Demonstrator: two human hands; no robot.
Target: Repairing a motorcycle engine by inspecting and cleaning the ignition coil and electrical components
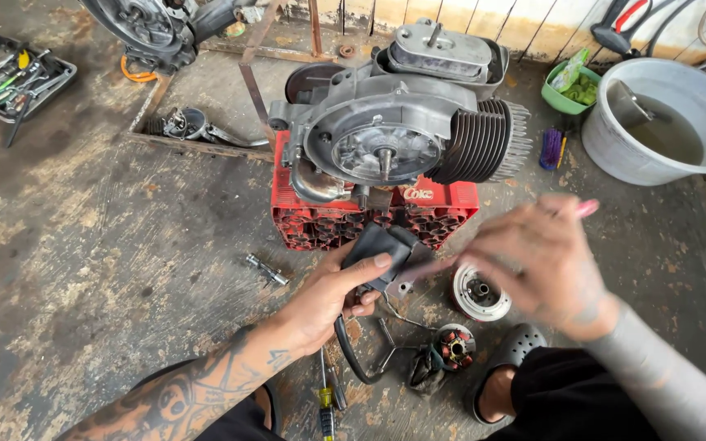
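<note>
**A:** What lies nearest the camera?

**B:** Two forearms enter from the bottom edge. The left hand (332, 298) grasps one dark grey boxy part (386, 253) with a metal bracket, thumb on top, just below the frame's centre. A black cable (353, 359) loops down from it. The right hand (545, 261) is motion-blurred; its fingers curl around one thin pink-tipped tool (586, 209), whose other end meets the part.

**A:** And on the floor around them?

**B:** One yellow-handled screwdriver (325, 400) at the bottom edge, one stator with copper coils (453, 347), one round white flywheel piece (478, 292) beside the right wrist, one small socket piece (266, 269) to the left. One black clog (516, 347) on a foot at lower right.

**A:** Farther off?

**B:** One finned engine (402, 139) rests on one red crate (369, 216), centre frame. One grey basin of water (655, 122) sits at upper right, one green bowl (569, 90) beside it, one tool tray (14, 77) at upper left.

**A:** Any open room?

**B:** The stained concrete floor (100, 245) at left is mostly bare; the right side is crowded.
</note>
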